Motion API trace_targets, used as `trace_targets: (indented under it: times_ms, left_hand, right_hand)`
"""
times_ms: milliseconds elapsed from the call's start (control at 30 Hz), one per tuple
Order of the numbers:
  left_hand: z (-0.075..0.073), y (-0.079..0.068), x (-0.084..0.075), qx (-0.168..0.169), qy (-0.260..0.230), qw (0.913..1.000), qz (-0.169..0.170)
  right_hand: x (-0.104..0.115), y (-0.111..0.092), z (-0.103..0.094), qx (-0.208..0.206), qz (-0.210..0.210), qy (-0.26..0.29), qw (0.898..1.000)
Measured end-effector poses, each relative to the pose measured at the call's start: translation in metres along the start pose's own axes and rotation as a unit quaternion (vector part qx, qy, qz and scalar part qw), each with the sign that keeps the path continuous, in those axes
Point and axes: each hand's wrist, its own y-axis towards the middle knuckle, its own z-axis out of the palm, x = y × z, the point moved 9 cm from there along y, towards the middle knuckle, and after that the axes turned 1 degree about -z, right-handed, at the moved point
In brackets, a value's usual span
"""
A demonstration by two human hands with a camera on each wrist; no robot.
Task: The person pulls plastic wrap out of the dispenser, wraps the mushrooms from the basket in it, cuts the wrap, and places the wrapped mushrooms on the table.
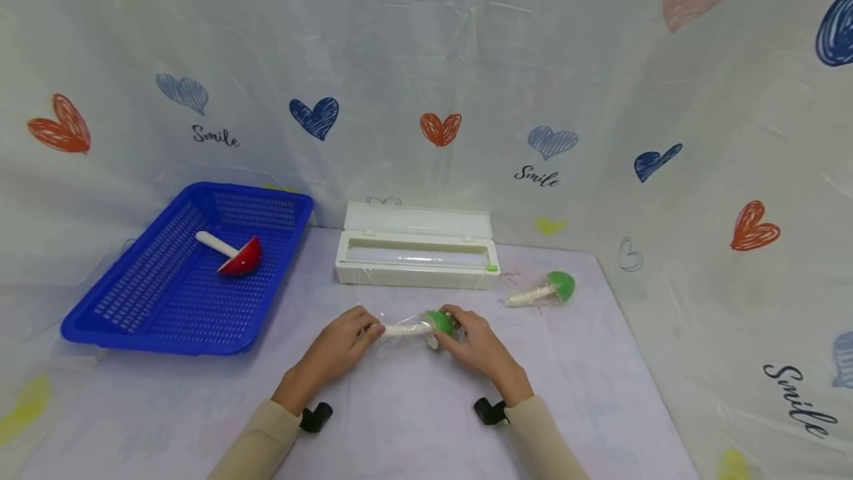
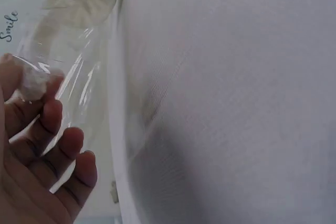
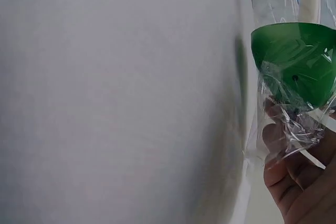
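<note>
Clear film [image 2: 81, 82] sags around the green mushroom [image 1: 423, 328], which I see crosswise between the person's fingertips, stem [image 1: 403, 330] to the left, cap [image 3: 295, 56] to the right. From my end of the feed, the left hand [image 1: 340, 344] has thumb and forefinger narrowed in a pinch on the wrapped stem end, its other fingers loosely bent and spread; the right hand [image 1: 483, 345] holds the cap between thumb and fingers, where the film bunches in creases. My main worry is that left pinch: I can't tell whether it grips the stem or only film, and if only film, the stem could slip loose. That smooth dome might also roll out of the right fingers if they slacken, and pulling too hard could tear or unwind the wrap. Just ahead of the fingers sits the white box [image 1: 413, 276], lid up; I judge a forward shove could bump it. Swinging wide right might knock the second wrapped mushroom [image 1: 541, 292] beyond the right fingers.
</note>
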Motion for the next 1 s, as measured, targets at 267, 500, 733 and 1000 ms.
trace_targets:
  times_ms: [267,500,733,1000]
  left_hand:
    - [0.003,0.018,0.008,-0.03,0.038,0.9979,-0.042]
    - [0.017,0.03,0.003,0.034,0.042,0.9979,-0.037]
    - [0.023,0.041,0.011,0.039,0.093,0.9938,-0.045]
    - [0.015,0.051,0.002,0.036,0.094,0.9945,-0.026]
  right_hand:
    - [-0.015,0.028,0.011,0.033,0.04,0.023,0.998]
    - [-0.018,0.045,0.011,0.048,0.063,0.022,0.997]
    - [-0.015,0.059,0.006,0.014,0.045,-0.017,0.999]
    - [-0.023,0.049,-0.022,-0.102,0.07,0.015,0.992]
